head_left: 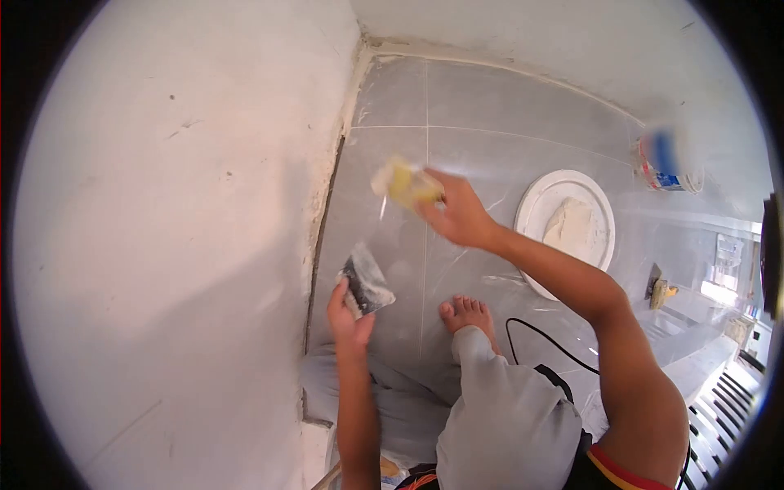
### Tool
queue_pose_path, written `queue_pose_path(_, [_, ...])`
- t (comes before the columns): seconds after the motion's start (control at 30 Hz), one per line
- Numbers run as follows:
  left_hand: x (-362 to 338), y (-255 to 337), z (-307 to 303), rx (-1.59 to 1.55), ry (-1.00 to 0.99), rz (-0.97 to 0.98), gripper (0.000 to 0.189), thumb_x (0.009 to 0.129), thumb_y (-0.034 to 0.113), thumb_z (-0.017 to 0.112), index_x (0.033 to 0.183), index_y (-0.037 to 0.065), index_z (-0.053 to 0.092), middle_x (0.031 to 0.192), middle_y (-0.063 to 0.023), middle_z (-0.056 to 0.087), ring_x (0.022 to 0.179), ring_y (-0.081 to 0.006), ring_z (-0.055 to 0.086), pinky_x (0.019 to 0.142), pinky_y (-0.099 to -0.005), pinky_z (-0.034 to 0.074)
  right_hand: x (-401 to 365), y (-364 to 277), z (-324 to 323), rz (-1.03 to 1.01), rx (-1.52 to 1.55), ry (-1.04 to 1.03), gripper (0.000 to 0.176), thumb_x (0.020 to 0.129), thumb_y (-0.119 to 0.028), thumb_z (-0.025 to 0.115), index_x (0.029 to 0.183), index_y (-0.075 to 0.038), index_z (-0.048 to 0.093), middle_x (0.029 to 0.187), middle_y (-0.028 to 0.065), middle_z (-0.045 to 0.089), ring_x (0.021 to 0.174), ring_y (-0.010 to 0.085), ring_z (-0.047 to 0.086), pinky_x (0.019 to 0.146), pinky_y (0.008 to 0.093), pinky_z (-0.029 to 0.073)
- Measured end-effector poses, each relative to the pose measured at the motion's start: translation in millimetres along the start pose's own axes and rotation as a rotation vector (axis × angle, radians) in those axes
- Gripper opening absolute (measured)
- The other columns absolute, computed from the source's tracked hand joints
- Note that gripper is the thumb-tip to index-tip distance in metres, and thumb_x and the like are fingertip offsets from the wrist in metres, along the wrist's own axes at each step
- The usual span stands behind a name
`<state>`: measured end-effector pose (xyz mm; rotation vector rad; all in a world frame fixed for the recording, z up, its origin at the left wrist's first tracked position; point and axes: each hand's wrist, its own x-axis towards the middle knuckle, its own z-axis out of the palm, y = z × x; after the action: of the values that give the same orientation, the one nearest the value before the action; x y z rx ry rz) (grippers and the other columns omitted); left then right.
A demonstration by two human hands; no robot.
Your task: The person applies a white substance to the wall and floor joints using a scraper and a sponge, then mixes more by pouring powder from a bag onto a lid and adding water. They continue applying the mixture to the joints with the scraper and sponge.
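My left hand [351, 314] is closed around a dark flat scraper blade [367, 282] smeared with white paste, close to the left wall. Farther forward, my right hand [454, 208] grips a yellow-handled putty knife [414, 186], blurred by motion, with pale paste at its far left end. The two tools are apart, both above the grey tiled floor. To the right of my right forearm lies a round white lid [606, 214] with a mound of white paste [569, 226] on it.
A white wall [180, 204] rises on the left. A paint bucket [665, 167] stands at the far right, partly blurred. Another yellow-handled tool [660, 294] lies at the right. A black cable [547, 336] curves beside my bare foot [469, 314].
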<state>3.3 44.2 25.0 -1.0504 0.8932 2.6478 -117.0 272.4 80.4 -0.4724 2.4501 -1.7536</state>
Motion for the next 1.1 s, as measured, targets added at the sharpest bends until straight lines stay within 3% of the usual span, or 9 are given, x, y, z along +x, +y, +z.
queue_pose_path(0.07, [3, -13, -3, -0.059, -0.060, -0.078, 0.028, 0.085, 0.017, 0.048, 0.106, 0.000, 0.053, 0.100, -0.0095, 0.060, 0.091, -0.0240, 0.058, 0.083, -0.0367, 0.046, -32, -13, -1, -0.362, -0.192, -0.009, 0.035, 0.074, -0.008, 0.058, 0.107, -0.003, 0.054, 0.100, 0.0134, 0.056, 0.081, 0.0215, 0.057, 0.066, 0.0300, 0.048])
queue_pose_path(0.27, [-13, -36, 30, -0.058, -0.172, -0.164, 0.028, 0.085, 0.017, 0.045, 0.105, -0.001, 0.053, 0.098, -0.0101, 0.061, 0.091, -0.0221, 0.059, 0.083, -0.0372, 0.046, -85, -28, -5, -0.614, -0.564, -0.344, 0.046, 0.070, -0.006, 0.057, 0.115, -0.011, 0.054, 0.118, 0.0057, 0.049, 0.098, 0.0224, 0.053, 0.059, 0.0289, 0.052])
queue_pose_path(0.5, [-43, -9, 56, 0.021, -0.131, 0.242, 0.030, 0.089, 0.019, 0.045, 0.113, 0.002, 0.048, 0.110, -0.0100, 0.054, 0.100, -0.0210, 0.054, 0.087, -0.0362, 0.043, -86, 2, -27, -0.392, -0.695, -0.335, 0.036, 0.072, -0.008, 0.056, 0.108, -0.010, 0.056, 0.109, 0.0065, 0.055, 0.092, 0.0230, 0.055, 0.056, 0.0285, 0.051])
queue_pose_path(0.57, [-43, -2, 71, 0.116, -0.151, 0.384, 0.031, 0.090, 0.019, 0.045, 0.116, 0.001, 0.045, 0.112, -0.0098, 0.052, 0.099, -0.0209, 0.054, 0.086, -0.0359, 0.044, -90, -11, -30, 0.170, -0.170, -0.047, 0.026, 0.078, -0.007, 0.054, 0.103, -0.004, 0.055, 0.098, 0.0086, 0.059, 0.083, 0.0217, 0.058, 0.061, 0.0291, 0.051])
queue_pose_path(0.6, [-41, 1, 73, 0.225, -0.197, 0.510, 0.033, 0.091, 0.019, 0.046, 0.118, 0.001, 0.041, 0.115, -0.0096, 0.049, 0.099, -0.0209, 0.053, 0.084, -0.0357, 0.045, -90, -13, -31, 0.167, -0.154, -0.071, 0.026, 0.078, -0.007, 0.054, 0.103, -0.004, 0.055, 0.098, 0.0086, 0.059, 0.083, 0.0217, 0.058, 0.061, 0.0291, 0.051])
queue_pose_path(0.7, [-32, 4, 70, 0.251, -0.223, 0.565, 0.038, 0.091, 0.019, 0.047, 0.121, 0.000, 0.036, 0.118, -0.0096, 0.046, 0.099, -0.0202, 0.053, 0.079, -0.0330, 0.048, -88, -25, -35, 0.570, 0.952, 0.054, 0.023, 0.079, -0.005, 0.054, 0.101, 0.003, 0.053, 0.093, 0.0081, 0.060, 0.080, 0.0152, 0.059, 0.071, 0.0297, 0.050])
queue_pose_path(0.93, [-34, -9, 71, 0.359, -0.239, 0.705, 0.035, 0.091, 0.017, 0.046, 0.121, 0.000, 0.037, 0.112, -0.0123, 0.049, 0.096, -0.0219, 0.056, 0.077, -0.0364, 0.052, -80, -15, -9, 0.692, 1.160, -0.023, 0.025, 0.080, -0.005, 0.054, 0.104, 0.001, 0.052, 0.095, 0.0081, 0.059, 0.083, 0.0154, 0.059, 0.072, 0.0303, 0.050])
queue_pose_path(1.03, [-43, -11, 67, 1.041, -0.050, 0.817, 0.025, 0.090, 0.009, 0.047, 0.112, -0.001, 0.050, 0.107, -0.0098, 0.054, 0.092, -0.0189, 0.056, 0.073, -0.0303, 0.049, -68, -5, 1, 0.664, 1.198, -0.056, 0.025, 0.080, -0.004, 0.054, 0.104, 0.001, 0.052, 0.096, 0.0081, 0.059, 0.083, 0.0155, 0.059, 0.072, 0.0302, 0.050])
queue_pose_path(1.1, [-35, -2, 69, 1.445, -0.284, 1.191, 0.021, 0.087, 0.005, 0.048, 0.106, 0.001, 0.057, 0.100, -0.0123, 0.057, 0.088, -0.0229, 0.058, 0.071, -0.0290, 0.049, -57, 6, 7, 0.648, 1.149, -0.126, 0.027, 0.080, -0.005, 0.054, 0.106, 0.002, 0.051, 0.097, 0.0077, 0.058, 0.085, 0.0162, 0.059, 0.074, 0.0308, 0.049])
